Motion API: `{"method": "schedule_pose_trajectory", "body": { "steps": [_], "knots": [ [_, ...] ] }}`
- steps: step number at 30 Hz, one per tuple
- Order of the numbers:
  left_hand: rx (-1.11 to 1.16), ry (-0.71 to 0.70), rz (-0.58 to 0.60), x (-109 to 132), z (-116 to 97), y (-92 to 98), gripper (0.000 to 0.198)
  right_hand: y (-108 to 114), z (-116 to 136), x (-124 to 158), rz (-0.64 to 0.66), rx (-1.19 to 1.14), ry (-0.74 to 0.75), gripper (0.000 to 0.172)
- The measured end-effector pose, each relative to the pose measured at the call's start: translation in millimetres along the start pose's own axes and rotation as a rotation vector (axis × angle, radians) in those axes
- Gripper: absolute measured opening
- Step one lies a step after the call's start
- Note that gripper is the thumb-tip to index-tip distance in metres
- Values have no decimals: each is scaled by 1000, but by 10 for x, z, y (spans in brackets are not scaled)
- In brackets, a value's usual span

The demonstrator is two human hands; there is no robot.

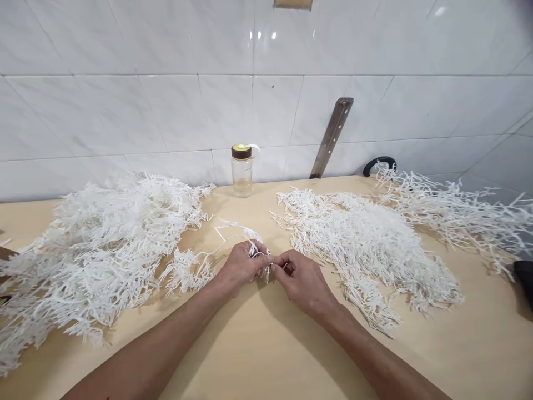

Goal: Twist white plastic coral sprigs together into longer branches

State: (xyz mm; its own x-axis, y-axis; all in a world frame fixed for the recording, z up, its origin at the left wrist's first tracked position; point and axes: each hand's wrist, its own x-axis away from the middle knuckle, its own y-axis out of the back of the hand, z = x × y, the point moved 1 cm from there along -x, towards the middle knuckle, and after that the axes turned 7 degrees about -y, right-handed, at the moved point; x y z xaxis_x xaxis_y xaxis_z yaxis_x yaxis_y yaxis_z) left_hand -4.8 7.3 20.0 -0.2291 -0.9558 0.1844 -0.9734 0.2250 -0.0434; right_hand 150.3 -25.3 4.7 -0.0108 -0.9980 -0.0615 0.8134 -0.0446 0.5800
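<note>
My left hand [245,262] is closed around a small white branching plastic sprig [265,272], whose tips poke out beside the fingers. My right hand [300,278] meets it, thumb and forefinger pinched at the sprig's edge; exactly what lies in that pinch is hidden. Thin white stems [233,225] stretch from behind my left hand toward a small loose clump [185,271] on the table. A big heap of white sprigs [120,239] lies to the left, and another pile [366,239] lies to the right.
A clear bottle [242,176] with a dark and yellow lid stands by the tiled wall. A slotted metal bracket [332,138] leans there. More sparse white branches [453,208] lie at the far right, beside a black curved object [378,164]. The tabletop [266,355] is wooden.
</note>
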Motion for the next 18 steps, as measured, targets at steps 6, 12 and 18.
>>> {"method": "schedule_pose_trajectory", "body": {
  "steps": [6,12,18],
  "knots": [
    [37,23,-22,8,-43,2,39,21,-13,7,93,-87,-73,10],
    [17,-18,-67,12,-17,-43,20,62,58,34,102,-31,181,8],
    [-9,-224,-90,47,-36,20,20,78,196,147,269,-26,281,8]
  ]
}}
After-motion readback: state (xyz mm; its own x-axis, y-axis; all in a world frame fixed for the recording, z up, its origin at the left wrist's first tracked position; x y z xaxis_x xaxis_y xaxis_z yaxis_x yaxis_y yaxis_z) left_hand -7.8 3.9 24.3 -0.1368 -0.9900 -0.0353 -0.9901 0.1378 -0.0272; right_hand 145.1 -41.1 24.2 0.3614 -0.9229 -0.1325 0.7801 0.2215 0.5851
